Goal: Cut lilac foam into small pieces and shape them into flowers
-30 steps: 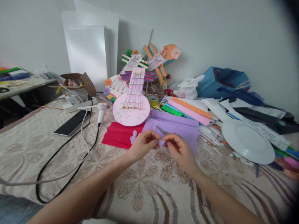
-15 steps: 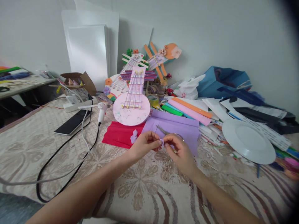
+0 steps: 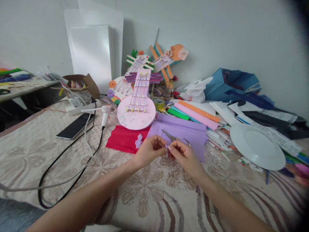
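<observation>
My left hand (image 3: pixel 152 149) and my right hand (image 3: pixel 182 155) meet fingertip to fingertip, both pinching a small piece of purple crepe paper (image 3: pixel 166 146) that is mostly hidden by the fingers. Just beyond them a pair of scissors (image 3: pixel 172 136) lies on a purple crepe paper sheet (image 3: pixel 196 141). Left of my left hand, a small purple paper flower (image 3: pixel 138 141) rests on a red crepe paper sheet (image 3: pixel 122 139). Behind these stands a pink toy string instrument (image 3: pixel 136 119) with a round body and several strings.
A white glue gun (image 3: pixel 105 117) stands at left, its black cord (image 3: pixel 72 186) looping beside a phone (image 3: pixel 74 127). Crepe paper rolls (image 3: pixel 196 114), paper scraps and a white plate (image 3: pixel 257 146) lie at right. A blue bag (image 3: pixel 217 85) and more toy instruments (image 3: pixel 178 53) are against the wall.
My right hand has turned slightly, its thumb rising to pinch at the paper piece. More of the scissors' handles shows now. The left hand has barely moved.
</observation>
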`<state>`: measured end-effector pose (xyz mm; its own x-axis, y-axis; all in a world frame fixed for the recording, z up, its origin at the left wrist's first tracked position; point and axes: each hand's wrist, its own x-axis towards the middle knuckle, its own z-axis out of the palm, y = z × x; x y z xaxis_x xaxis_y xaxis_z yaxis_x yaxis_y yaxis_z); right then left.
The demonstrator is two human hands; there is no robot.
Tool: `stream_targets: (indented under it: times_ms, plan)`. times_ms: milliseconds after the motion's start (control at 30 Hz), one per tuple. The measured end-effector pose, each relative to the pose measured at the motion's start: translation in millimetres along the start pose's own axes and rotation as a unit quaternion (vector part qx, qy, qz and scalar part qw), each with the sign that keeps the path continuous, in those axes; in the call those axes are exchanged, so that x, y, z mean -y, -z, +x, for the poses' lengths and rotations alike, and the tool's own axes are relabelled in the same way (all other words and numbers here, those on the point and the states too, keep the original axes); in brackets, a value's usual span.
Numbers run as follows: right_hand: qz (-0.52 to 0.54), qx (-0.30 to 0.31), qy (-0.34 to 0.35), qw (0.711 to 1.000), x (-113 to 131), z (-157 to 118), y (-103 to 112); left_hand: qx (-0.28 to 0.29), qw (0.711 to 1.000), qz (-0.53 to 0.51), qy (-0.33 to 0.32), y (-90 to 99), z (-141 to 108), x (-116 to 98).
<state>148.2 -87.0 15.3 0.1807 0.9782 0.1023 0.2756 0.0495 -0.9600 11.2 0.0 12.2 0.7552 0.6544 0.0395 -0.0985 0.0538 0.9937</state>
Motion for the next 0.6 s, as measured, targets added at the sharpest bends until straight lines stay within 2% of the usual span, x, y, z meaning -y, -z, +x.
stream_targets:
  times_ms: [200, 600]
  plan:
    - [0.000, -0.001, 0.013, 1.000, -0.8, 0.0, 1.1, 0.030, 0.999, 0.004, 0.022, 0.2, -1.3, -2.9]
    - [-0.026, 0.008, 0.005, 1.000, -3.6, -0.9, 1.7, 0.006, 1.000, 0.016, 0.025, 0.5, -1.2, -3.6]
